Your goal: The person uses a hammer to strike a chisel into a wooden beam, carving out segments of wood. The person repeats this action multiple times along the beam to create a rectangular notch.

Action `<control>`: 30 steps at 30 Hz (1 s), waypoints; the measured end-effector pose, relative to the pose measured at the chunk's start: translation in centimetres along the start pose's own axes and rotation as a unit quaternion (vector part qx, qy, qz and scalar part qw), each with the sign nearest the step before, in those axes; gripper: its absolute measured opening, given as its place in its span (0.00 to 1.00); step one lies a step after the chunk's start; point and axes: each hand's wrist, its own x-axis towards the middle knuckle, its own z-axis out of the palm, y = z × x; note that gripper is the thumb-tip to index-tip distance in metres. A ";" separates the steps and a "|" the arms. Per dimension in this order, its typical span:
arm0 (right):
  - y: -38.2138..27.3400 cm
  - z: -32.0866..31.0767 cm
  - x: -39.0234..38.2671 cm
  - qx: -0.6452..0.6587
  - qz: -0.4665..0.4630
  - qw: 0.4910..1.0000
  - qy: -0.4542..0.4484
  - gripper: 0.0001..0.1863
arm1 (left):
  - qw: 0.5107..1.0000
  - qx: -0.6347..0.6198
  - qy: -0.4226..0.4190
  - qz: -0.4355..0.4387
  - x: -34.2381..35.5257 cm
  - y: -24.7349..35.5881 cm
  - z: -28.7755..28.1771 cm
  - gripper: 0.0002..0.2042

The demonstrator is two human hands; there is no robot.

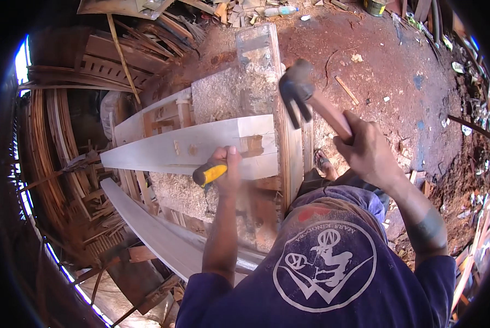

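Note:
My right hand [368,150] grips the wooden handle of a claw hammer [329,115], raised above the right end of a pale wooden beam [190,143]. The hammer's dark metal head is slightly blurred. My left hand [229,167] is closed round a chisel [212,174] with a yellow and black handle, over the beam's near edge. The chisel's blade is hidden by my fingers. Beside that hand, the beam's end carries a darker brown patch [254,145], and two small brown marks sit farther left on its face.
A second long pale timber [163,240] lies nearer to me on the left. Under the beam is a worn, dusty wooden bench [217,98]. Stacked boards [53,153] fill the left side. A plastic bottle [280,11] and scraps lie on the far dirt floor. My sandalled foot [327,167] stands right of the bench.

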 end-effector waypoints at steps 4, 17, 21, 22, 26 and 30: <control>-4.2 0.5 2.3 -0.063 -0.131 0.989 -0.042 0.06 | 1.000 0.015 0.001 0.008 -0.3 -0.4 -0.1 0.16; -12.9 0.2 3.8 -0.293 -0.390 0.869 -0.076 0.13 | 0.982 0.159 0.037 0.097 -1.4 -4.1 -0.9 0.08; -14.5 0.2 2.6 -0.073 -0.418 0.905 -0.021 0.14 | 0.988 0.120 0.032 0.094 -1.5 -3.3 -0.9 0.13; -13.4 1.1 2.5 -0.015 -0.442 0.897 -0.019 0.18 | 0.987 0.121 0.043 0.093 -1.6 -2.4 -0.7 0.14; -9.0 2.1 3.2 -0.305 -0.352 0.877 -0.114 0.17 | 0.995 0.080 0.051 0.002 -1.5 -2.8 -0.4 0.13; -13.8 -0.2 2.0 -0.126 -0.434 0.891 0.048 0.16 | 0.993 0.118 -0.001 -0.028 -1.9 -2.6 -1.2 0.13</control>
